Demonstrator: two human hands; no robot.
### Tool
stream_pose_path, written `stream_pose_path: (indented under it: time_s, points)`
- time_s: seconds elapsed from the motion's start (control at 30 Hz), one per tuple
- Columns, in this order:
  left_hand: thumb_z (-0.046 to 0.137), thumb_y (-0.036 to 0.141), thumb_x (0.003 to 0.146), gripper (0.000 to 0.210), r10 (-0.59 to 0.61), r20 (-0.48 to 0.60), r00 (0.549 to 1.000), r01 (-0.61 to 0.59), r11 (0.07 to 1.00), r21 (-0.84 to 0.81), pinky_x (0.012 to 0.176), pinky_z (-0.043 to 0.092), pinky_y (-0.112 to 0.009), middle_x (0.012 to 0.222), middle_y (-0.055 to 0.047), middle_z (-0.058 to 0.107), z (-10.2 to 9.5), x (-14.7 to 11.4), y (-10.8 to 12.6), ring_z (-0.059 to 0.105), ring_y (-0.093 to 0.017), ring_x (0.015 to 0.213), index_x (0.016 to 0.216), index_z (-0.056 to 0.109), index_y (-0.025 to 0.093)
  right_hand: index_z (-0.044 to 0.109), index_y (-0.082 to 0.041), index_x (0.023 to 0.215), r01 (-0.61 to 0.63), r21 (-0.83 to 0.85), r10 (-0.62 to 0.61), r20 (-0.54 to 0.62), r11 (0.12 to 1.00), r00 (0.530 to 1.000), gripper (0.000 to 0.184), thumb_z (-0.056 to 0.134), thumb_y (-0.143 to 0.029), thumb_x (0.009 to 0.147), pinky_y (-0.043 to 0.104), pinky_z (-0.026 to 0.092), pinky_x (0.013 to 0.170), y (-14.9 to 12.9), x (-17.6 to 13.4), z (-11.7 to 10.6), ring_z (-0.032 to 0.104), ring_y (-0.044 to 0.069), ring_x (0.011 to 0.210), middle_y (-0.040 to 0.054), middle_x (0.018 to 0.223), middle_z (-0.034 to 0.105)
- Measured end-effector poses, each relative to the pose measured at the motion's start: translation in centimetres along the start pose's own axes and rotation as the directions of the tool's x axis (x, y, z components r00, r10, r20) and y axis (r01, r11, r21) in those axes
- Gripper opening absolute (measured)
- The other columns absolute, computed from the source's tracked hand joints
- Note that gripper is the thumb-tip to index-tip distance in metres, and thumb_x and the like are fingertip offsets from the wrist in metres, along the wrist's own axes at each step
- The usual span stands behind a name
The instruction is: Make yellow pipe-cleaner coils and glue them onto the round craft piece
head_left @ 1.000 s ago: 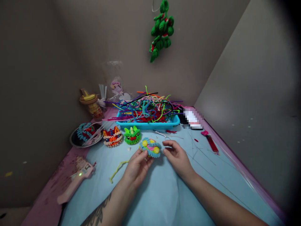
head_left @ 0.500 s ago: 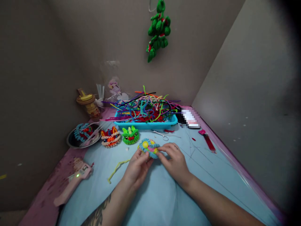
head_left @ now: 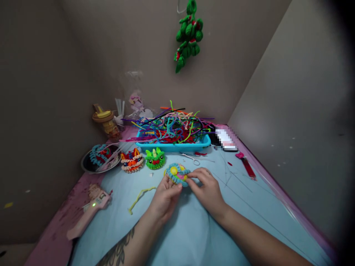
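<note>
Above the blue table cover, a small fuzzy pipe-cleaner figure (head_left: 177, 174) in blue, yellow and pink is held between both hands. My left hand (head_left: 166, 195) grips it from the lower left, thumb along its bottom edge. On its right side, the thumb and fingertips of my right hand (head_left: 205, 186) pinch the rim; the exact spot is partly hidden. A loose yellow-green pipe cleaner (head_left: 140, 195) lies left of my left hand. Behind the figure sit a green pipe-cleaner lion head (head_left: 155, 159) and an orange and peach one (head_left: 132, 161).
A blue tray (head_left: 177, 147) heaped with pipe cleaners stands at the back, scissors (head_left: 190, 158) before it. To the left are a bowl (head_left: 85, 168) and a pink glue gun (head_left: 90, 214) with a green light. A phone (head_left: 226, 139) and red-handled tool (head_left: 248, 168) lie right.
My left thumb has shifted right along the lower edge of the pipe-cleaner figure. The right hand keeps its pinch. The whole view has moved slightly.
</note>
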State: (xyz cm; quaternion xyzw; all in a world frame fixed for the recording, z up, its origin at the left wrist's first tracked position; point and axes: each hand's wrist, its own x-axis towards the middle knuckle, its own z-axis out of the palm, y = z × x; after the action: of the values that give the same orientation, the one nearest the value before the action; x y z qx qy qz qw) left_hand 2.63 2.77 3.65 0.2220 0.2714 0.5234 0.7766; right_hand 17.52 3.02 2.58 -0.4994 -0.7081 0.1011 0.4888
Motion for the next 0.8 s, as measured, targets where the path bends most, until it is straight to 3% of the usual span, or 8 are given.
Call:
stream_pose_path:
  time_s: [0.4,0.63,0.8]
  points:
    - [0.078,0.009,0.063,0.045,-0.004,-0.013,1.0,0.004,1.0,0.01,0.091,0.042,-0.029,0.102,-0.006,0.068,-0.16,0.24,-0.14,0.062,-0.018,0.095,0.104,0.06,0.017,0.064,-0.021,0.082,0.002,0.011,-0.002,-0.005,1.0,1.0,0.005,0.064,-0.016,0.08,0.034,0.047,0.074,0.05,-0.1,0.22,0.057,0.019,0.08,0.0031,0.078,0.062]
    - [0.077,0.009,0.063,0.042,-0.005,-0.051,0.999,0.004,1.0,-0.028,0.086,0.047,-0.028,0.101,-0.007,0.069,-0.71,0.89,0.39,0.064,-0.017,0.092,0.101,0.062,0.015,0.067,-0.021,0.096,-0.022,0.059,0.02,0.033,0.998,0.999,0.016,0.062,-0.017,0.081,0.033,0.049,0.076,0.22,-0.1,0.26,0.059,0.02,0.087,0.0052,0.089,0.064]
    - [0.076,0.007,0.063,0.042,-0.016,-0.054,0.998,0.014,0.999,-0.029,0.086,0.048,-0.029,0.102,-0.007,0.069,-0.67,0.74,0.39,0.064,-0.017,0.091,0.103,0.062,0.015,0.066,-0.021,0.088,-0.031,0.051,0.031,-0.007,0.998,0.999,0.01,0.061,-0.016,0.082,0.033,0.049,0.076,0.18,-0.11,-0.08,0.059,0.02,0.085,0.0043,0.084,0.064]
